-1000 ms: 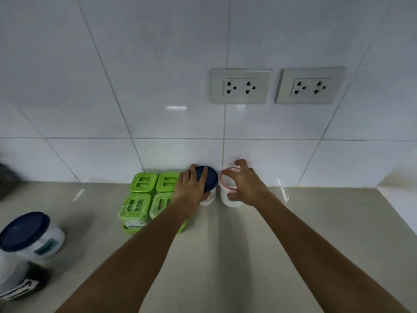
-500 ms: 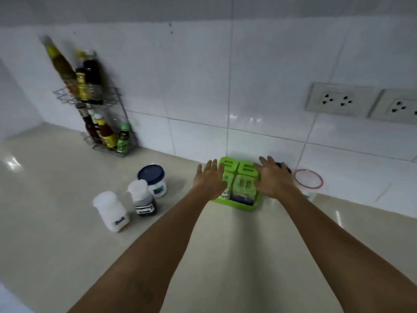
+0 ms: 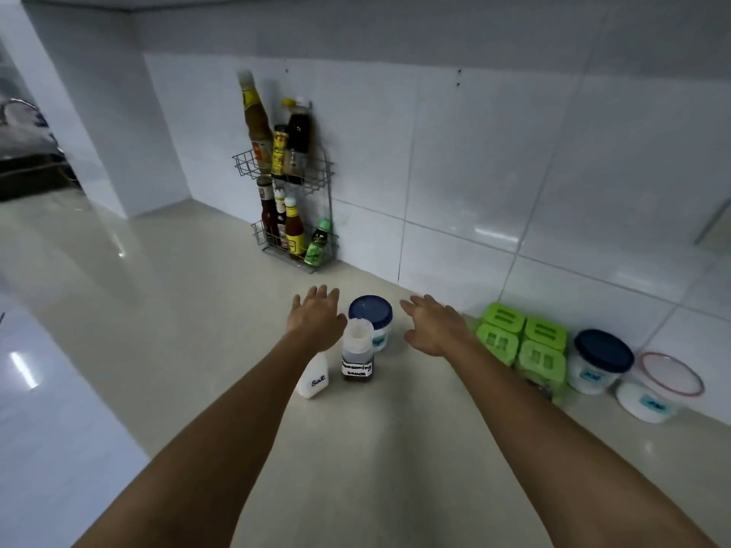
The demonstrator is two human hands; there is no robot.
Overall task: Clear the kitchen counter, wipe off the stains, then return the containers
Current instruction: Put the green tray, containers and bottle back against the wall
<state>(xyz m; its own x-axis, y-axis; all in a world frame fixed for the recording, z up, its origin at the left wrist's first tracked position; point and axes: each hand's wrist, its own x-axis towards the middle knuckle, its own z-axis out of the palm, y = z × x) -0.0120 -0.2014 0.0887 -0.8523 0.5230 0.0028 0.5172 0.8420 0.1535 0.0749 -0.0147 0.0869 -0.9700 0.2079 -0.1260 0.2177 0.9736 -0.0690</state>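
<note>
Three containers stand mid-counter: a white tub with a blue lid, a small seasoning sauce bottle in front of it, and a white salt bottle partly hidden under my left forearm. My left hand hovers with fingers spread just left of the tub. My right hand hovers open just right of it. Neither hand holds anything. Against the wall on the right sit the green spice box set, a second blue-lidded tub and a red-rimmed white tub.
A wire rack with several sauce bottles stands against the tiled wall behind my hands. The beige counter stretches left toward a corner pillar. A dark dish rack shows at the far left edge.
My view swung left. Both hands left the green spice box set and moved left, now flanking the blue-lidded tub and small bottles.
</note>
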